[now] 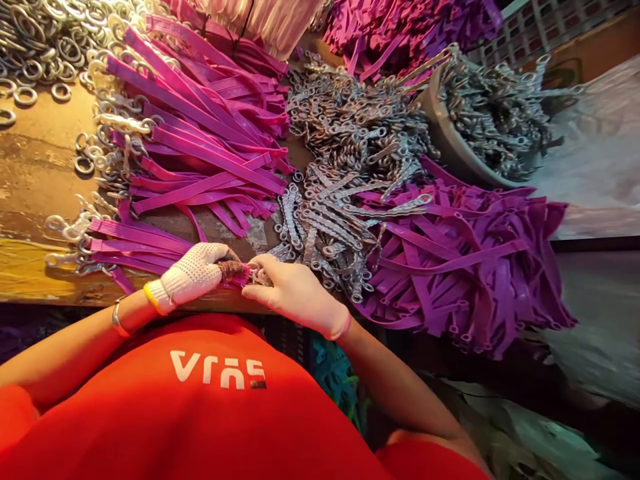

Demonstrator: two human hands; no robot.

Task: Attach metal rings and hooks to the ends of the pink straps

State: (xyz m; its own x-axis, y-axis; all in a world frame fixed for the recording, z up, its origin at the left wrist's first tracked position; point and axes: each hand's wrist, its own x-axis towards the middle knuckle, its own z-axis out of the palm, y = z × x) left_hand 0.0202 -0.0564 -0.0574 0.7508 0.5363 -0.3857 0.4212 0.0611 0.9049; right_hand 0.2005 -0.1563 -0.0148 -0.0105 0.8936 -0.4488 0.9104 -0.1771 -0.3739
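My left hand (197, 272), in a dotted white glove with brown fingertips, is closed on the end of a magenta strap (242, 276) at the table's front edge. Just to its right, my right hand (295, 293), in a smooth pale glove, pinches a small silver metal piece (259, 274) that touches the strap end. Its fingers partly hide the piece. Beyond my left hand lie magenta straps (145, 241) with metal clips at their left ends. A heap of twisted silver metal links (330, 213) lies beyond my right hand.
Loose metal rings (30, 70) lie at the back left of the wooden table (40, 157). More magenta straps (200, 127) cover its middle. A bucket (445, 130) full of metal links stands at the back right. Purple straps (465, 260) are piled right, more (410, 30) at the back.
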